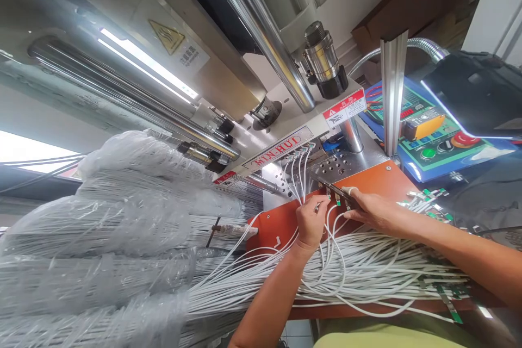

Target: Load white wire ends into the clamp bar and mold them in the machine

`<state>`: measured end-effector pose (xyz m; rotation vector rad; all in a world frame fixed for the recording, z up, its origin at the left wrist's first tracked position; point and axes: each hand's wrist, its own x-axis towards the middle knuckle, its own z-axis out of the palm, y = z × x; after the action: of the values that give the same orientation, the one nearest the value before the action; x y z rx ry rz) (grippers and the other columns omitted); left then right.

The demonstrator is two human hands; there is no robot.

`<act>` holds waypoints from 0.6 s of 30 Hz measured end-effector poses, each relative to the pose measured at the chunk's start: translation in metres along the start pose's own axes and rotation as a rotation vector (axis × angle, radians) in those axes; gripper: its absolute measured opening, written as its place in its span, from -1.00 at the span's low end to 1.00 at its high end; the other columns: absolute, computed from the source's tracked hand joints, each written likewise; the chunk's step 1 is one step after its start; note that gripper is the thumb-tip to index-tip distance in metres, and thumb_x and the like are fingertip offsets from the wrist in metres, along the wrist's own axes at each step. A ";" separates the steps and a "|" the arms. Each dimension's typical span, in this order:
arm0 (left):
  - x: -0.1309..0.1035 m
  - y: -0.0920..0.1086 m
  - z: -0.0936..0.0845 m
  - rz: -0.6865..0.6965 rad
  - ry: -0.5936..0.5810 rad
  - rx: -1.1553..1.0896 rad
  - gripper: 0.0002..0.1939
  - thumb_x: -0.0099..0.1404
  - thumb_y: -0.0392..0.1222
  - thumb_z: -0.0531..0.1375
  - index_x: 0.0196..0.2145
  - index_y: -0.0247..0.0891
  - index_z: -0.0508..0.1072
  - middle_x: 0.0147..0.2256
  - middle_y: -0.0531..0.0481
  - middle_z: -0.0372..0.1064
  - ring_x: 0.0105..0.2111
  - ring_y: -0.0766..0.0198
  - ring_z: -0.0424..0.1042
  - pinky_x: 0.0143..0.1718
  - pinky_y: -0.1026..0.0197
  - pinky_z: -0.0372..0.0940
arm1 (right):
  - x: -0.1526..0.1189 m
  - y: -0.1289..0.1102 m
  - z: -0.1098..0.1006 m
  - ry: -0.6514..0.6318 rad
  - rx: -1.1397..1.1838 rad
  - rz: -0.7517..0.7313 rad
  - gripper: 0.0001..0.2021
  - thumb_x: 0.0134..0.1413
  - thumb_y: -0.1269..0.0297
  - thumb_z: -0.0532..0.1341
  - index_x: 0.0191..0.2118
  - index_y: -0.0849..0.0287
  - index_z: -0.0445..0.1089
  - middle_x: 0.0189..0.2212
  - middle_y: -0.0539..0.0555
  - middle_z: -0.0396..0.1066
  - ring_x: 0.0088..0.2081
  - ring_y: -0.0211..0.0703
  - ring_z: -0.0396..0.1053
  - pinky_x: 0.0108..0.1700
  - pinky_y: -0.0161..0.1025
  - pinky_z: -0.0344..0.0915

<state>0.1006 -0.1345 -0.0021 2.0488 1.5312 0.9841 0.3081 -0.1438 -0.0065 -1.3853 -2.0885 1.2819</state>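
My left hand [312,220] is pinched by a cable end with a small green-and-metal connector, just over the orange board [285,220]. My right hand [365,209] grips a dark metal bar [340,193] that slants up and left toward the machine's metal base. Small green-tipped connectors [338,202] sit along the bar, with white cables running down from them. Several other white cables [304,174] lead up to connectors under the machine's MIN-HUI plate [281,155]. A large spread of white cables [359,266] lies below both hands.
Plastic-wrapped cable bundles [101,228] fill the left side. A T-handled clamp screw [216,231] stands by the board's left end. At right is a blue control box [440,130] with buttons; a metal post [393,92] rises beside it. Press rods hang overhead.
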 end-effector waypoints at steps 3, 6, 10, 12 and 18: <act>0.000 -0.001 0.000 0.006 -0.002 0.004 -0.88 0.28 -0.27 0.21 -0.30 -0.20 0.57 -0.32 0.01 0.57 -0.30 0.27 0.54 -0.17 0.22 0.40 | 0.000 0.003 0.002 0.038 0.004 -0.010 -0.71 0.23 0.03 0.05 -0.05 0.07 0.12 -0.28 0.13 0.45 -0.28 -0.02 0.42 -0.27 -0.20 0.24; -0.001 -0.003 0.001 0.015 0.010 -0.002 -0.88 0.28 -0.28 0.21 -0.29 -0.21 0.57 -0.33 0.01 0.57 -0.31 0.28 0.54 -0.17 0.25 0.40 | 0.000 0.002 0.003 0.064 0.004 -0.005 -0.69 0.21 -0.01 0.08 -0.04 0.05 0.16 -0.27 0.11 0.47 -0.25 -0.01 0.45 -0.25 -0.21 0.24; 0.002 -0.003 0.005 -0.013 0.033 -0.023 -0.90 0.26 -0.28 0.23 -0.32 -0.22 0.58 -0.35 0.01 0.57 -0.35 0.29 0.54 -0.19 0.26 0.41 | 0.001 -0.001 0.002 0.040 -0.015 0.019 -0.71 0.21 0.00 0.07 -0.08 0.06 0.17 -0.28 0.13 0.47 -0.25 0.02 0.45 -0.27 -0.20 0.24; 0.006 -0.002 0.007 -0.064 0.026 -0.037 -0.91 0.25 -0.27 0.24 -0.33 -0.21 0.57 -0.36 0.01 0.57 -0.34 0.28 0.53 -0.18 0.23 0.40 | 0.003 0.000 0.002 0.042 -0.020 0.016 -0.72 0.22 0.02 0.05 -0.08 0.07 0.15 -0.28 0.14 0.47 -0.25 0.02 0.45 -0.28 -0.20 0.24; 0.009 0.000 -0.009 -0.262 -0.139 -0.261 -0.81 0.24 -0.26 0.24 -0.16 -0.24 0.49 -0.18 -0.10 0.54 -0.15 0.20 0.52 -0.08 0.15 0.37 | 0.005 0.013 0.007 0.059 0.037 -0.028 -0.70 0.22 -0.02 0.05 -0.06 0.04 0.11 -0.25 0.11 0.46 -0.27 -0.03 0.43 -0.26 -0.19 0.25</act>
<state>0.0954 -0.1266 0.0067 1.6531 1.4673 0.8697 0.3085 -0.1411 -0.0219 -1.3567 -2.0278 1.2475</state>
